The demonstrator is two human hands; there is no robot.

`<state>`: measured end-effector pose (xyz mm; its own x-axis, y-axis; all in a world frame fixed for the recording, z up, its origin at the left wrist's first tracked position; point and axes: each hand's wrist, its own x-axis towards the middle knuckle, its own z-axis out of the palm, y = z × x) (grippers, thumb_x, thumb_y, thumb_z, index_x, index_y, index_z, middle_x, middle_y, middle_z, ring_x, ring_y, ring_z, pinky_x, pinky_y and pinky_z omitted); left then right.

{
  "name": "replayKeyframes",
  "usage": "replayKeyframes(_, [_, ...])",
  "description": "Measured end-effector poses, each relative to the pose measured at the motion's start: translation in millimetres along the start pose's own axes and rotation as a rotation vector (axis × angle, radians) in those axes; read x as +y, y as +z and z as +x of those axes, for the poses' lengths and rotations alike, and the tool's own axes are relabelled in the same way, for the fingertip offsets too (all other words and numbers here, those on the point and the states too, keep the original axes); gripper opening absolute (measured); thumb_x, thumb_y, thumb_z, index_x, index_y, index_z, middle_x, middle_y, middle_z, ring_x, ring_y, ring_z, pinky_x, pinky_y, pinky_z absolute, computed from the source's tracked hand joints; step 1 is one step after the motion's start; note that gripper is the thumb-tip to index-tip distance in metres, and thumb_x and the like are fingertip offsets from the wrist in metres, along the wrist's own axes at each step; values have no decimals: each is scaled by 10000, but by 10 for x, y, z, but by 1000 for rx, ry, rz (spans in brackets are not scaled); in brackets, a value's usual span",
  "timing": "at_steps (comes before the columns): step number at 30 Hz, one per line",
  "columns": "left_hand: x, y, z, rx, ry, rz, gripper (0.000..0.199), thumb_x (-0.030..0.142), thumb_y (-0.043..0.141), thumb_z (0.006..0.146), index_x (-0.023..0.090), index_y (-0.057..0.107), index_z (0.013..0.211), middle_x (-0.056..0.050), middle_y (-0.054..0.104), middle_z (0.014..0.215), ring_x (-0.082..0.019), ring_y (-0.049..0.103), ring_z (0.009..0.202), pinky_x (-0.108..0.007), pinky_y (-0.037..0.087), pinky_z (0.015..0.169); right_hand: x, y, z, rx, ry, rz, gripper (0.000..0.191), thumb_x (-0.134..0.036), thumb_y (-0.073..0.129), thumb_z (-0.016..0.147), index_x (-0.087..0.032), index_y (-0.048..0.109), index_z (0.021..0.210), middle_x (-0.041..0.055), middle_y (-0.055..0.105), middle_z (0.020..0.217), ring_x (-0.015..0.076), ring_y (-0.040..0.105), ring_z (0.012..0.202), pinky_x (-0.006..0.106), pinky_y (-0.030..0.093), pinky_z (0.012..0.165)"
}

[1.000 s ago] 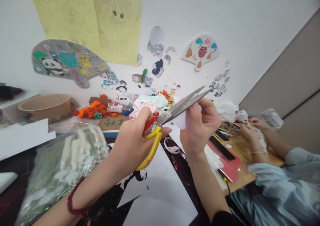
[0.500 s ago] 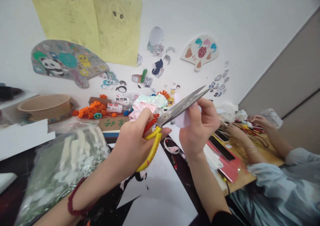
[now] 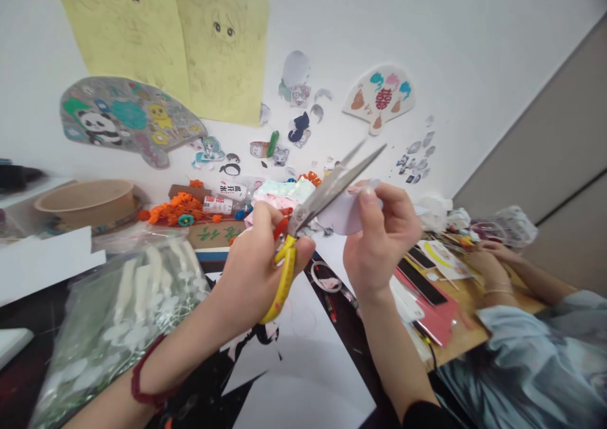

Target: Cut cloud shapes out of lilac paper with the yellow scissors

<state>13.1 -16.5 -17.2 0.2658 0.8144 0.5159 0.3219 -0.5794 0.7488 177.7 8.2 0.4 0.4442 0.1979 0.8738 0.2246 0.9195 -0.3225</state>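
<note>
My left hand (image 3: 253, 258) is wrapped round the yellow and red handles of a pair of scissors (image 3: 317, 204). Their blades point up and to the right, slightly parted. In my right hand (image 3: 379, 239), a small pale piece of paper (image 3: 344, 215) with a rounded edge is pinched between thumb and fingers. The piece sits just right of the blades and looks apart from their edges, though contact near the pivot is hard to judge. Beneath both hands, a large white sheet (image 3: 308, 353) lies on the dark table.
A clear bag (image 3: 133, 309) of pale parts lies on the left, below a round tan container (image 3: 85, 198). Orange flowers (image 3: 175, 209) and a bottle (image 3: 220, 205) stand along the wall. At right, another person's hands (image 3: 496, 267) are over a wooden board (image 3: 467, 334) with dark strips.
The scissors have swung up and left, away from the paper piece, and their blades are further apart. More of the piece shows. The other person's hands have shifted.
</note>
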Motion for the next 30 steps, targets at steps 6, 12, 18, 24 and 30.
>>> replayKeyframes(6, [74, -155, 45, 303, 28, -185, 318, 424, 611, 959, 251, 345, 961, -15, 657, 936, -141, 619, 786, -291, 485, 641, -47, -17, 12, -276, 61, 31, 56, -200, 756, 844, -253, 751, 862, -43, 721, 782, 112, 659, 740, 280, 536, 711])
replayKeyframes(12, [71, -244, 91, 217, 183, -477, 426, 316, 785, 858, 244, 369, 917, 20, 686, 890, -100, 613, 710, -238, 468, 565, -183, -12, -53, -591, 238, -33, 78, -177, 761, 846, -255, 769, 850, -32, 735, 798, 120, 655, 763, 296, 495, 713])
replayKeyframes(18, [37, -237, 110, 143, 162, -494, 454, 220, 835, 800, 238, 388, 879, 23, 707, 861, -77, 535, 625, -227, 416, 502, -230, -9, -94, -713, 282, -100, 72, -187, 754, 858, -254, 779, 849, -43, 748, 795, 113, 648, 729, 302, 501, 715])
replayKeyframes(24, [20, -274, 114, 167, 195, -404, 445, 184, 819, 803, 241, 386, 886, 22, 714, 834, -119, 623, 752, -246, 479, 590, -204, -4, -78, -741, 291, -121, 73, -188, 762, 852, -253, 778, 823, -58, 770, 790, 95, 663, 719, 275, 495, 701])
replayKeyframes(30, [42, -299, 112, 197, 140, -371, 483, 270, 847, 778, 241, 376, 877, 21, 659, 816, -125, 601, 713, -261, 443, 561, -175, -1, -76, -742, 330, -160, 66, -201, 778, 837, -258, 775, 803, -58, 778, 796, 96, 669, 726, 277, 492, 690])
